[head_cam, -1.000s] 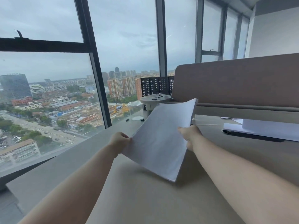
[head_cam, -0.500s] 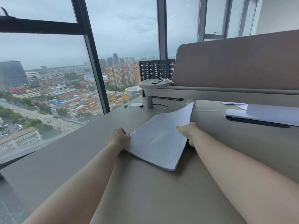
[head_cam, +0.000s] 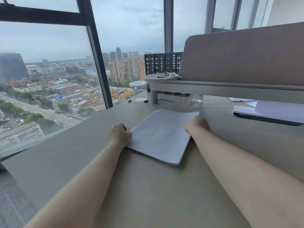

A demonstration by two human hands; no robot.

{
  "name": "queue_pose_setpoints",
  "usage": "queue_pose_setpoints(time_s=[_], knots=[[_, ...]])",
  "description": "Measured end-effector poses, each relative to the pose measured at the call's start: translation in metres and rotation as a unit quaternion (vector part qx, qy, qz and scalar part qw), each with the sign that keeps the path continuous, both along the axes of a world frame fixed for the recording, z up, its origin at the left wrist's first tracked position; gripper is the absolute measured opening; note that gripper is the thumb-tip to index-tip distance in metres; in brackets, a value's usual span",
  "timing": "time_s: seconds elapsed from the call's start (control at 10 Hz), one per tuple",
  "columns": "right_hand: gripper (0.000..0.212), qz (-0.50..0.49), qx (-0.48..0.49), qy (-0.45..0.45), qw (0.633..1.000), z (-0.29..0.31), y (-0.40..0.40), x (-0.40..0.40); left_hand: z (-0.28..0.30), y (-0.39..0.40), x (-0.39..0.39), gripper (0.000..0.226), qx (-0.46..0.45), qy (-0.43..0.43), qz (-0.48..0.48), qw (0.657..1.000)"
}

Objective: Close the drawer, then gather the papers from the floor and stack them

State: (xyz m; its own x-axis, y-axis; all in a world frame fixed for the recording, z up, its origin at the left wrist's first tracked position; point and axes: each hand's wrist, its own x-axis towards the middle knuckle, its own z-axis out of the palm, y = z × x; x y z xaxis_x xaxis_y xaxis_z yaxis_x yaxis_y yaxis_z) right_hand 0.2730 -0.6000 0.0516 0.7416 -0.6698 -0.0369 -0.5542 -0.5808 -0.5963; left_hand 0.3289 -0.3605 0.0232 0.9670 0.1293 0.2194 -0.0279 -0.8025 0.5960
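Note:
A stack of white papers [head_cam: 162, 134] lies flat on the beige desk [head_cam: 148, 186] in front of me. My left hand [head_cam: 119, 134] rests against the stack's left edge with its fingers curled onto it. My right hand [head_cam: 196, 124] holds the stack's right edge near the far corner. No drawer and no floor show in this view.
A padded divider [head_cam: 243, 53] with a raised shelf [head_cam: 213, 88] stands behind the stack. At the right lie more white sheets [head_cam: 269, 111] on a dark flat device. A clear cup [head_cam: 138, 87] and a black rack [head_cam: 162, 63] stand by the large window [head_cam: 49, 71].
The stack was held tilted above the desk one second ago; both hands have lowered it until it lies flat. The view has tipped downward.

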Motion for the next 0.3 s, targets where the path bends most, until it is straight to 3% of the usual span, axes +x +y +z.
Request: queue_pose_setpoints(time_s=[0.1, 0.2, 0.3], knots=[[0.042, -0.009, -0.021, -0.001, 1.000, 0.001, -0.004, -0.007, 0.000, 0.001, 0.001, 0.020, -0.001, -0.001, -0.003, 1.000], [0.035, 0.008, -0.035, -0.020, 0.999, 0.006, -0.012, -0.013, -0.001, 0.001, 0.001, 0.020, -0.005, -0.009, -0.009, 1.000], [0.008, 0.087, 0.066, -0.170, 0.979, 0.025, -0.018, -0.025, 0.001, 0.002, 0.000, 0.020, -0.015, -0.004, -0.002, 1.000]])
